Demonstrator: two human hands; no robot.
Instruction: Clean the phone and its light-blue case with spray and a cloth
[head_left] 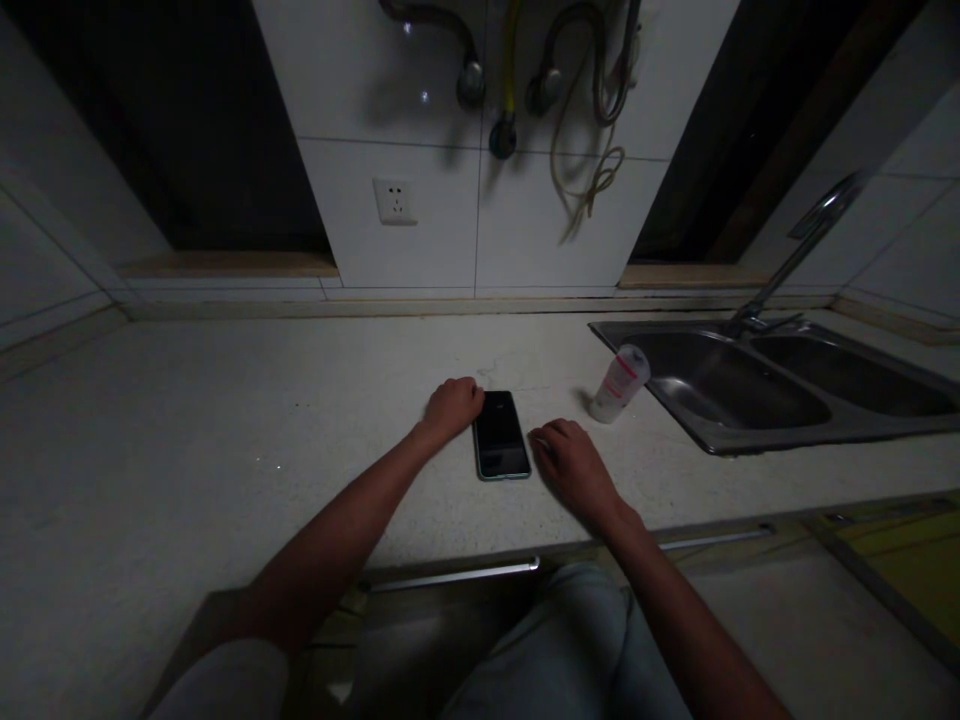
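A dark smartphone [501, 435] lies flat, screen up, on the pale countertop [225, 430]. My left hand [454, 405] rests at the phone's upper left corner with its fingers curled down onto the counter, touching the phone's edge. Just right of the phone, my right hand [574, 465] lies palm down on the counter with its fingers bent toward the phone's right edge. Neither hand lifts the phone. What, if anything, sits under the curled fingers is hidden.
A small white bottle with a red label [619, 383] stands near the steel double sink [720, 440] and its tap [795, 255] on the right. A wall socket [395, 200] and hanging hoses [592, 110] are on the tiled wall behind. A drawer handle [457, 575] runs below the counter edge.
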